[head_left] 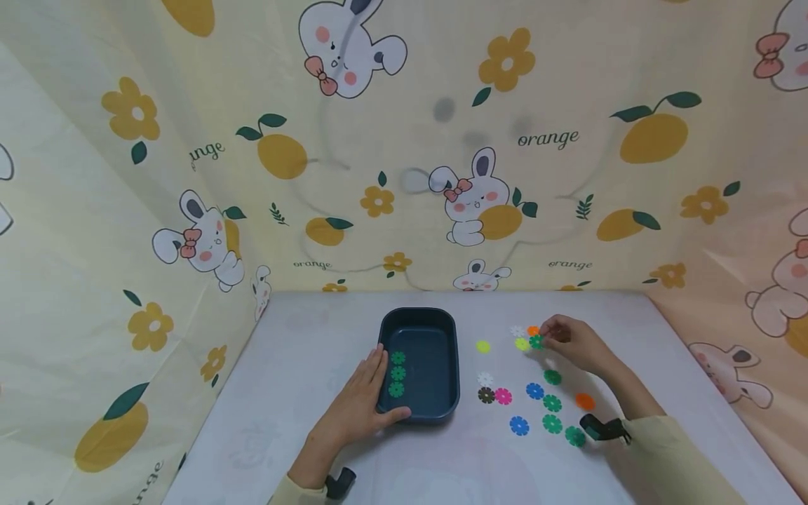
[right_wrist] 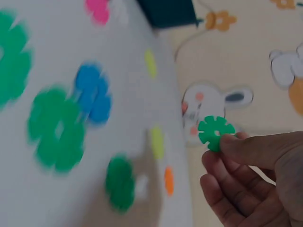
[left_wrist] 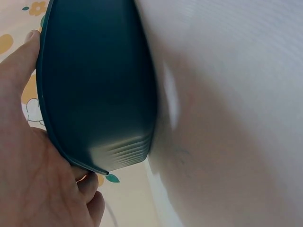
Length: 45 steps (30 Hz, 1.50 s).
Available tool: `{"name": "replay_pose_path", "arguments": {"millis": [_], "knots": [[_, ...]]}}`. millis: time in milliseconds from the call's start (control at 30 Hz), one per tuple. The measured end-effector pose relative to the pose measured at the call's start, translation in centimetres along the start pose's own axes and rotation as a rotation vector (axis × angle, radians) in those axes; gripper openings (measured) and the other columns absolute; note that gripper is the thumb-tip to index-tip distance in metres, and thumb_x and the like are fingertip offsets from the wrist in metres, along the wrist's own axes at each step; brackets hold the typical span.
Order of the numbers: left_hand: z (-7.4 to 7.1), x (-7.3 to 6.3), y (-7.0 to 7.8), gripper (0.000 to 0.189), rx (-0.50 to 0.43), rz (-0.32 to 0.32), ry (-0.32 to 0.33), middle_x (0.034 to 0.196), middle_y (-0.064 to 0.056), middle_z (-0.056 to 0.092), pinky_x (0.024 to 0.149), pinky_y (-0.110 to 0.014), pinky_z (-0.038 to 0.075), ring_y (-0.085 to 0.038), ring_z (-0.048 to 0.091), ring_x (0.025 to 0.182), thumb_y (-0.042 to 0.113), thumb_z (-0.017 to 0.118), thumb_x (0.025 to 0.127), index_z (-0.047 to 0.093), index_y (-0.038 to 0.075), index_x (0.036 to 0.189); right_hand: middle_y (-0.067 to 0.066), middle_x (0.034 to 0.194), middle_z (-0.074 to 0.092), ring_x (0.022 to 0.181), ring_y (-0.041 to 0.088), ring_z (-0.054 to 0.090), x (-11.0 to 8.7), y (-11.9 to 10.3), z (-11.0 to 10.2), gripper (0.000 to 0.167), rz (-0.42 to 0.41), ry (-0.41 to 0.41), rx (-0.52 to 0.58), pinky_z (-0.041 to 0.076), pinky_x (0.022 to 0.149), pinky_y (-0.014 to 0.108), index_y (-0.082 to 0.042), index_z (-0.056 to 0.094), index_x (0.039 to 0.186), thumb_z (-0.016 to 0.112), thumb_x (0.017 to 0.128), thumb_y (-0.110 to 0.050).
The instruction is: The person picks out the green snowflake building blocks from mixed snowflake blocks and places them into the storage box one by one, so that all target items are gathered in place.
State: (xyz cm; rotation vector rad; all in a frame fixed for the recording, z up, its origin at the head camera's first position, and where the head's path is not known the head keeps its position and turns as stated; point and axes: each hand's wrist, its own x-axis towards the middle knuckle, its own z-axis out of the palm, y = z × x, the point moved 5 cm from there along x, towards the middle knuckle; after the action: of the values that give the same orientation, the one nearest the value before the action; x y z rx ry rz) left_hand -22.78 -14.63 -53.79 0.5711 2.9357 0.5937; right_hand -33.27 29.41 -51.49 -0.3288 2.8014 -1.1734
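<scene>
A dark blue rectangular tray (head_left: 426, 414) stands on the table, with three green notched discs (head_left: 397, 373) in a row along its inner left side. My left hand (head_left: 356, 400) holds the tray at its near left corner, fingers along the left rim and thumb over the front rim. In the left wrist view the tray's outer wall (left_wrist: 94, 80) fills much of the picture. Between thumb and finger, my right hand (head_left: 576, 342) pinches a green notched plastic disc (right_wrist: 213, 130), raised above the table near a yellow disc (head_left: 522, 344) and an orange one (head_left: 533, 330).
Right of the tray lie several loose discs, among them blue (head_left: 519, 426), green (head_left: 552, 423), pink (head_left: 503, 396), black (head_left: 486, 395), white (head_left: 485, 379) and orange (head_left: 585, 401). A printed curtain (head_left: 404, 231) hangs behind the white table (head_left: 303, 365).
</scene>
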Motion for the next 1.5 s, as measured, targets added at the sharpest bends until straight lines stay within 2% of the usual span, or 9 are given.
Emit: {"name": "replay_pose_path", "arguments": {"millis": [133, 333, 667, 800, 967, 1067, 1300, 1500], "knots": [[0.1, 0.1, -0.1, 0.119, 0.007, 0.007, 0.003, 0.182, -0.006, 0.0, 0.135, -0.046, 0.014, -0.022, 0.004, 0.167, 0.079, 0.062, 0.094, 0.009, 0.007, 0.173, 0.008, 0.108, 0.073, 0.099, 0.026, 0.069, 1.4, -2.1, 0.9, 0.017, -0.044, 0.004, 0.049, 0.059, 0.083, 0.019, -0.005, 0.07, 0.116, 0.076, 0.101, -0.01], [0.3, 0.1, -0.2, 0.12, 0.005, 0.007, 0.0, 0.182, -0.007, 0.001, 0.135, -0.047, 0.015, -0.023, 0.005, 0.167, 0.08, 0.06, 0.093, 0.009, 0.007, 0.173, 0.006, 0.106, 0.073, 0.099, 0.024, 0.07, 3.1, -5.5, 2.8, 0.014, -0.118, -0.036, 0.101, 0.06, 0.085, 0.022, -0.008, 0.071, 0.115, 0.075, 0.101, -0.008], [0.0, 0.0, 0.2, 0.119, 0.014, 0.003, 0.003, 0.182, -0.008, 0.002, 0.136, -0.047, 0.011, -0.023, 0.005, 0.167, 0.077, 0.063, 0.094, 0.01, 0.006, 0.173, 0.008, 0.101, 0.072, 0.092, 0.023, 0.068, 5.4, -11.1, 7.4, 0.012, -0.287, -0.161, 0.196, 0.06, 0.084, 0.023, -0.005, 0.072, 0.11, 0.076, 0.099, -0.002], [-0.1, 0.0, 0.2, 0.118, 0.029, 0.003, 0.008, 0.181, -0.008, 0.002, 0.136, -0.045, 0.009, -0.022, 0.003, 0.167, 0.077, 0.062, 0.095, 0.01, 0.006, 0.173, 0.007, 0.1, 0.072, 0.09, 0.022, 0.067, 6.2, -12.6, 9.6, 0.011, -0.335, -0.207, 0.196, 0.059, 0.083, 0.024, -0.005, 0.072, 0.11, 0.075, 0.1, -0.001], [-0.2, 0.0, 0.2, 0.117, 0.023, 0.01, 0.008, 0.181, -0.009, 0.004, 0.136, -0.047, 0.01, -0.024, 0.005, 0.167, 0.076, 0.063, 0.095, 0.011, 0.005, 0.172, 0.006, 0.1, 0.071, 0.09, 0.019, 0.066, 7.3, -14.0, 11.8, 0.011, -0.369, -0.244, 0.197, 0.06, 0.082, 0.025, -0.006, 0.073, 0.11, 0.074, 0.1, -0.002], [-0.2, 0.1, 0.2, 0.117, 0.02, 0.007, -0.002, 0.181, -0.008, 0.003, 0.136, -0.047, 0.011, -0.024, 0.005, 0.167, 0.077, 0.063, 0.095, 0.011, 0.005, 0.172, 0.01, 0.102, 0.072, 0.09, 0.02, 0.067, 7.8, -15.0, 12.6, 0.01, -0.388, -0.252, 0.196, 0.061, 0.082, 0.028, -0.003, 0.072, 0.111, 0.073, 0.101, 0.0], [-0.2, 0.1, 0.2, 0.117, 0.033, 0.013, -0.007, 0.182, -0.008, 0.002, 0.136, -0.047, 0.01, -0.023, 0.004, 0.168, 0.078, 0.06, 0.095, 0.01, 0.006, 0.173, 0.006, 0.099, 0.072, 0.087, 0.015, 0.065, 9.4, -16.3, 14.9, 0.01, -0.371, -0.287, 0.141, 0.059, 0.084, 0.027, -0.005, 0.073, 0.109, 0.073, 0.1, 0.0], [-0.2, 0.1, 0.1, 0.117, 0.032, 0.012, -0.007, 0.182, -0.008, 0.003, 0.136, -0.047, 0.011, -0.023, 0.005, 0.167, 0.078, 0.06, 0.095, 0.01, 0.006, 0.173, 0.007, 0.097, 0.071, 0.086, 0.013, 0.065, 10.3, -16.8, 16.5, 0.011, -0.362, -0.299, 0.088, 0.06, 0.081, 0.028, -0.003, 0.073, 0.106, 0.072, 0.097, 0.003]]}}
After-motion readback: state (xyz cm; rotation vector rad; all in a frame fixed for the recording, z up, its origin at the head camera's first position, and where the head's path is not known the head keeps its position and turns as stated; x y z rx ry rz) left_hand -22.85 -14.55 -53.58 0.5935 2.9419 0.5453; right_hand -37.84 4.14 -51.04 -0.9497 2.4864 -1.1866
